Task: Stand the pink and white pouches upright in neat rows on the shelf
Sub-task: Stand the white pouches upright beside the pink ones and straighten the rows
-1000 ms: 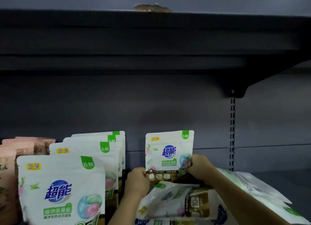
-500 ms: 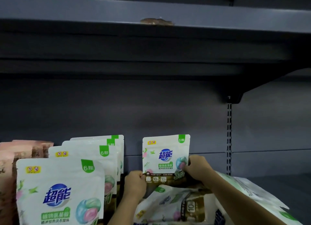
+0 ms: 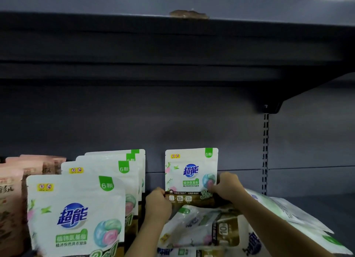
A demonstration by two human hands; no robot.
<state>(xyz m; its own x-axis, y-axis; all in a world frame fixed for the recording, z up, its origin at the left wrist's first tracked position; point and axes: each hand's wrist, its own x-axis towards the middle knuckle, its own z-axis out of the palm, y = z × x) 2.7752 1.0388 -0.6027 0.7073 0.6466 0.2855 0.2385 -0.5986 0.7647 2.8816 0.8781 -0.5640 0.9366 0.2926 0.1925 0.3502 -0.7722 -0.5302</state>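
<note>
Dark grey store shelving frames two bare hands setting a white pouch upright at the back.

Nearest the camera, a front white pouch heads a row of white pouches standing on the left, with pink pouches lined up beside them at the frame's edge. Loose white pouches lie flat in a heap under the forearms. Beyond, the left hand pinches the held pouch's lower left corner and the right hand grips its right edge. Farther back stands the rear panel, under an upper shelf.
</note>
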